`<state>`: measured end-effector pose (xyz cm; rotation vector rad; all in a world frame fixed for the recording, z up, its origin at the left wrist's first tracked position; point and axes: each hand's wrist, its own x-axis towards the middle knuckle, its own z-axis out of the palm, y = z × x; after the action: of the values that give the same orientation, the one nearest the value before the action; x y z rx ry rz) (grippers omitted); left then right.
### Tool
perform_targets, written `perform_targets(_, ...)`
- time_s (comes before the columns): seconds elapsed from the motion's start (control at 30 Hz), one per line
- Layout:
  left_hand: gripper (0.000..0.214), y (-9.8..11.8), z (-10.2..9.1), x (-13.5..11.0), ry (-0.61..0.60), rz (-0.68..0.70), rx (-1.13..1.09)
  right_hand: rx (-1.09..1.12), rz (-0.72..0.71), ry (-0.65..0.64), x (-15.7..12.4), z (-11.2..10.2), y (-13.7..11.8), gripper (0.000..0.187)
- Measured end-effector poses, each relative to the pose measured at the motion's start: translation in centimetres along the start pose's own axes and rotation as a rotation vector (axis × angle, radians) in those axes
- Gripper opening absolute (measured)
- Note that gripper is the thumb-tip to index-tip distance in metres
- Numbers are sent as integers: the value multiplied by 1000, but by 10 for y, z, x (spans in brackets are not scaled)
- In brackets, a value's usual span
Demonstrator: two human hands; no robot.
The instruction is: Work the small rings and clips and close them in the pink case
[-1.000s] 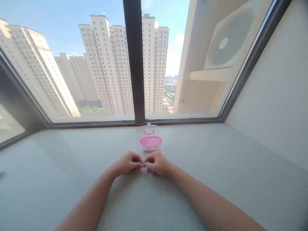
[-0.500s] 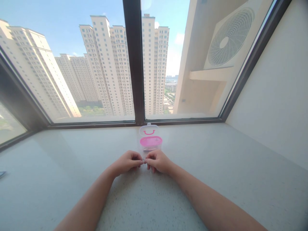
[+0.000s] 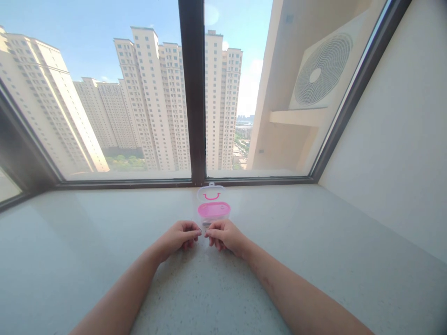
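My left hand (image 3: 177, 237) and my right hand (image 3: 225, 235) rest on a pale speckled sill (image 3: 104, 242), fingertips meeting in a pinch. Between them sits a tiny grey object (image 3: 203, 230), too small to name. Both hands have their fingers curled and pressed together on it. Just beyond the fingertips stands a small clear plastic box (image 3: 212, 207) with a pink tray inside and its lid, with a pink handle, raised toward the window.
A dark window frame (image 3: 193, 93) runs along the back of the sill, with tall buildings and an outdoor fan unit (image 3: 321, 70) behind the glass. A white wall (image 3: 401, 139) closes off the right side.
Both hands have slid slightly away from me, toward the box, still pinched together. The view has shifted a little, so the window and box sit further left and lower.
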<state>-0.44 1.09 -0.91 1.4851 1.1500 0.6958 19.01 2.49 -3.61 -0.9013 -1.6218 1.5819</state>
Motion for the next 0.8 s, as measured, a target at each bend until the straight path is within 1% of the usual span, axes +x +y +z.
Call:
perform_targets(0.23, 32, -4, -2, 2, -78, 18, 56, -4, -9, 9, -1, 0, -2, 19)
perform_targets(0.43, 33, -8, -4, 3, -123, 20, 90, -11, -11, 18, -3, 0, -5, 18)
perform_targets(0.63, 34, -6, -3, 4, -122, 12, 132, -7, -13, 15, -2, 0, -4, 17)
perform_targets(0.8, 35, -9, -2, 6, -117, 23, 163, -4, -20, 20, -3, 0, -3, 16)
